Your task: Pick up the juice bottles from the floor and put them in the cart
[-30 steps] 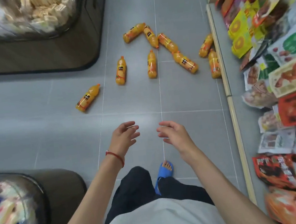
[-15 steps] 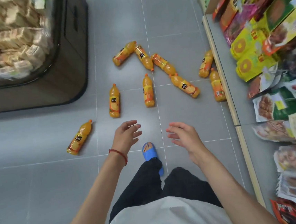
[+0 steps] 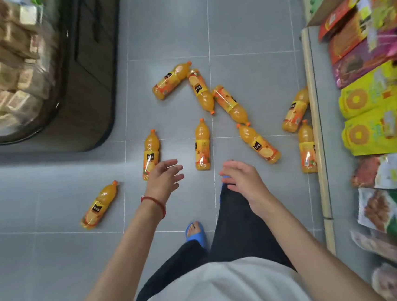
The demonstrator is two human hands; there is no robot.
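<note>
Several orange juice bottles lie scattered on the grey tiled floor ahead of me. One bottle [image 3: 151, 152] lies just beyond my left hand [image 3: 164, 180], whose fingers are relaxed and hold nothing. Another bottle [image 3: 202, 145] lies between my hands. My right hand [image 3: 241, 177] hovers empty with loosely curled fingers. A lone bottle [image 3: 100, 204] lies to the left. Two bottles [image 3: 306, 147] rest against the shelf base at right. No cart shows in view.
A dark display bin [image 3: 82, 88] filled with packaged snacks stands at the left back. Shelves of snack bags [image 3: 373, 114] line the right side, with a wooden base edge [image 3: 315, 114]. My feet in blue sandals [image 3: 195, 230] stand on the tiles.
I have walked forward; the bottles now lie closer to my hands. Both hands stay raised and empty, the left now over the near bottle's base.
</note>
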